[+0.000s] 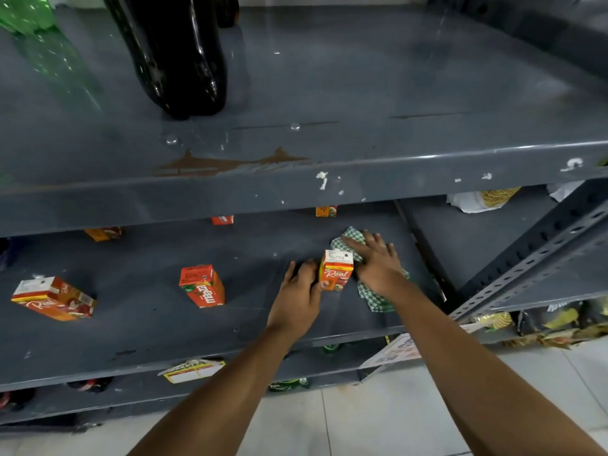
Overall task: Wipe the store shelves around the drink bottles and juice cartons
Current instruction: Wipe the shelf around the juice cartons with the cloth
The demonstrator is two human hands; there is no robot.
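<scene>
Head view: left hand [297, 299] clamped carton [336, 269]; right [378, 261], flat, pressed cloth [370, 294] at three o'clock (most shelf [148, 327] unwiped).

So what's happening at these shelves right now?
A person is cleaning a grey metal shelf in a store. The right hand presses a green checked cloth flat on the shelf, just right of an upright Real juice carton. The left hand steadies that carton from its left side, thumb against it. Two more cartons stand further left. A dark bottle and a green bottle sit on the shelf above.
</scene>
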